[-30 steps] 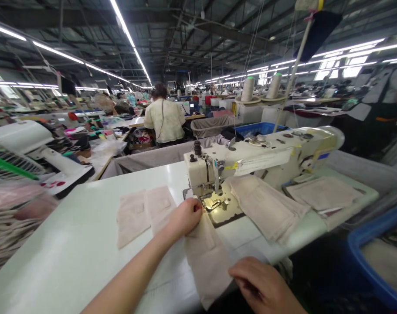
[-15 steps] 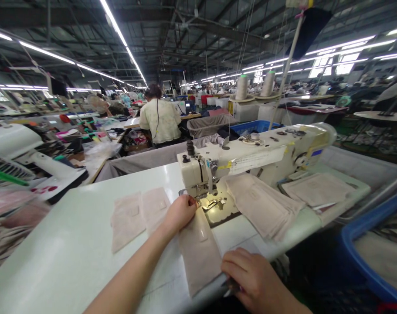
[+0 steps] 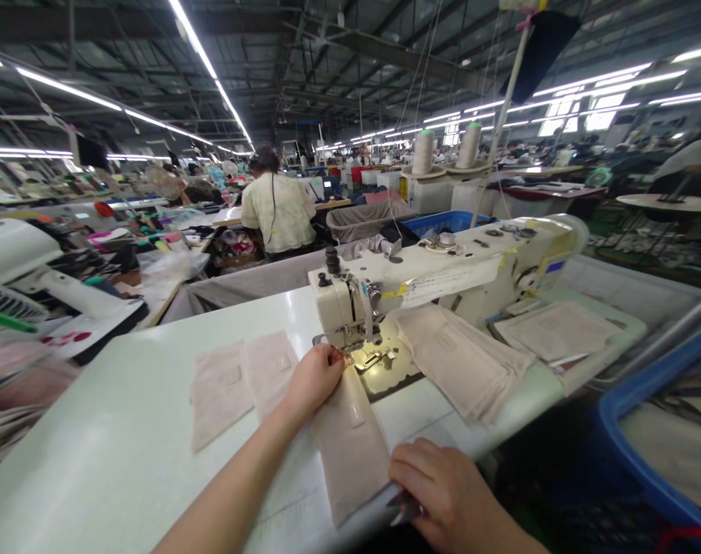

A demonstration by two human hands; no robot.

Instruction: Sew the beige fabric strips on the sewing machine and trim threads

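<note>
Fabric [image 3: 353, 462] runs lengthwise from the left hand [image 3: 316, 377], pinching its top mid-frame, down beside the right hand [image 3: 445, 483], clutching a dark tool [image 3: 406, 508].

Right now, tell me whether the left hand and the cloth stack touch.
Apart. The head view shows the lit metal plate between the left hand and the cloth stack.

I can see that this person's left hand [image 3: 315, 378] and right hand [image 3: 445, 485] are both bare, with round knuckles and bare wrists, and the left arm [image 3: 235, 473] is bare too, long and smooth, thin near the wrist and wider further up.
</note>
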